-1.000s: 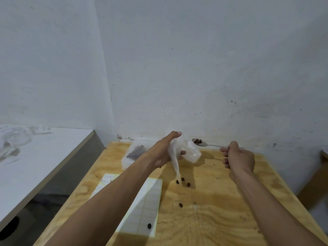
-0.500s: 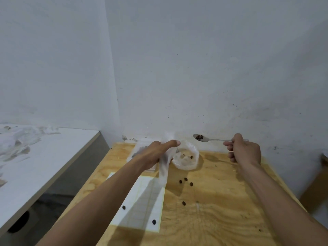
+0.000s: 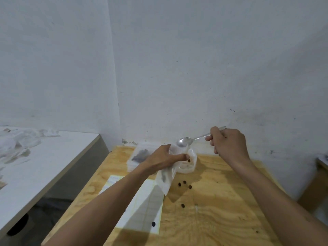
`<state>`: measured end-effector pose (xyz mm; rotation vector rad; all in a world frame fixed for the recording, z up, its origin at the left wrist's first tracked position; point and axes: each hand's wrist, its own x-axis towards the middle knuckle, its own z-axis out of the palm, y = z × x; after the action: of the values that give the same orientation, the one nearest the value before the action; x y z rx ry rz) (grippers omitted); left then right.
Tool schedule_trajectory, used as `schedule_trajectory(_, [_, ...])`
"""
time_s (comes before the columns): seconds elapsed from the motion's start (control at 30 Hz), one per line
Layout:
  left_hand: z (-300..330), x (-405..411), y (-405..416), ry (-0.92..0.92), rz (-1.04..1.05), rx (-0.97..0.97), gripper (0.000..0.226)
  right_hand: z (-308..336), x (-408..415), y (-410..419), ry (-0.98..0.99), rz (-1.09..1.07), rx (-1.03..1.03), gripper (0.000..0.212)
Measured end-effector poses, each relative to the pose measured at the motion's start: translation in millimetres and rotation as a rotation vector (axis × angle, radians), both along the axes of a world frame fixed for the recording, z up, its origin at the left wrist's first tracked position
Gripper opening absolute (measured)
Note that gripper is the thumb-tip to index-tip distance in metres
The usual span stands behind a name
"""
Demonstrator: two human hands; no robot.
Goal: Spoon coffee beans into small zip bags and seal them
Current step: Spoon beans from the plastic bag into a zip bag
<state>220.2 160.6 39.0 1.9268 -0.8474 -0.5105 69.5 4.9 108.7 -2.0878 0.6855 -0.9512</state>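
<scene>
In the head view, the only view given, a small clear zip bag [image 3: 166,176] is held up above the plywood worktop [image 3: 213,219] by the left hand [image 3: 163,159], whose fingers and thumb are curled round its crumpled upper part. A metal spoon [image 3: 185,141] is gripped at the handle by the right hand [image 3: 229,144], its fingers closed in a fist round it. Half a second ago the spoon was held level and apart from the bag, with dark beans in its bowl; now its bowl is tipped at the bag's mouth and looks bare and shiny, so the load is judged to have been dropped into the bag. 1 or 2 dark beans can be seen through the plastic near the left thumb. Loose coffee beans [image 3: 184,182] lie on the worktop beneath the bag, 1 more on the gridded paper sheet [image 3: 145,206], so some spillage is to be assumed. More spoonfuls seem needed before sealing. The bag's zip strip is hidden by the left hand, and how many beans are inside cannot be told. A plastic container [image 3: 140,155] with dark contents behind the left hand is blurred and half covered.
</scene>
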Motion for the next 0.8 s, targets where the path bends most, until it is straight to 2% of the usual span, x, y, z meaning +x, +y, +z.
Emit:
schedule_trajectory(0.1, [1.6,-2.4,-2.3,-0.010,-0.016,-0.019,0.048,2.4,0.4,0.0,0.049,0.034,-0.258,0.048])
schedule_trajectory(0.17, [1.9,-3.2,-3.9,-0.027,-0.005,-0.025,0.049,1.8,-0.9,-1.9,0.066,0.021,-0.402,0.049])
schedule_trajectory(0.23, [1.5,-3.1,-6.5,-0.018,0.010,-0.018,0.054,2.2,-4.9,-4.2,0.045,-0.009,-0.449,0.042])
schedule_trajectory(0.3, [0.3,-2.2,-8.9,0.009,0.028,-0.017,0.055,1.1,-8.3,-7.9,0.032,-0.043,-0.409,0.044])
schedule_trajectory(0.43, [-5.0,3.9,-12.7,0.062,0.059,-0.033,0.050,-17.5,-4.9,-14.8,0.071,-0.137,-0.188,0.059])
schedule_trajectory(0.57, [-9.7,9.7,-15.4,0.145,0.102,-0.005,0.058,-43.0,6.9,-15.2,0.241,-0.223,-0.097,0.051])
schedule_trajectory(0.67, [-10.9,12.3,-20.5,0.165,0.081,0.082,0.069,-56.1,18.4,-14.2,0.360,-0.271,-0.105,0.045])
schedule_trajectory(0.8, [-10.2,13.9,-25.1,0.128,0.068,0.142,0.062,-64.8,30.3,-10.3,0.436,-0.279,-0.206,0.043])
